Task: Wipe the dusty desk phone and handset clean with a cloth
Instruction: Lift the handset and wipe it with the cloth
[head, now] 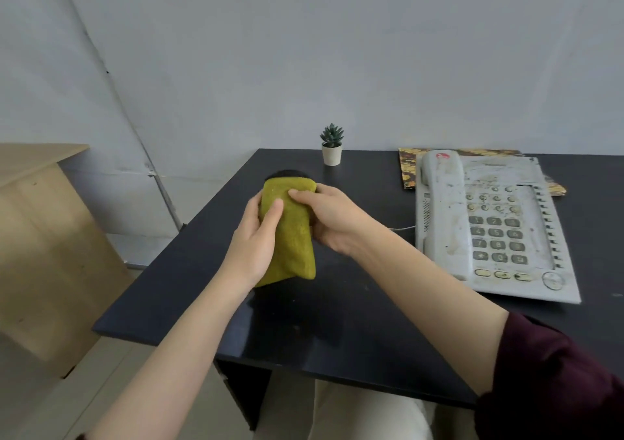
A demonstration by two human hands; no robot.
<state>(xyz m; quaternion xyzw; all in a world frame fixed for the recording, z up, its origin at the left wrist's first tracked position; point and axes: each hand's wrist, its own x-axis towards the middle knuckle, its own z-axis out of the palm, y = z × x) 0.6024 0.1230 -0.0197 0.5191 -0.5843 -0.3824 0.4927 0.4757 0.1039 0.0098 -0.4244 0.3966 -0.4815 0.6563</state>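
A folded yellow-green cloth (291, 233) hangs above the black desk (354, 304), held between both hands. My left hand (256, 237) grips its left edge, thumb on the front. My right hand (332, 220) grips its upper right side, thumb across the top. A dark object (290, 173) peeks out behind the cloth's top; what it is stays unclear. The dusty white desk phone (506, 230) lies at the right of the desk, its handset (442, 210) resting in the cradle on the phone's left side. Both hands are well left of the phone.
A small potted succulent (332, 145) stands at the desk's back edge. A patterned folder (410, 169) lies under the phone's far end. A thin cord (403, 228) runs from the phone's left side. A light wooden cabinet (44, 237) stands left of the desk.
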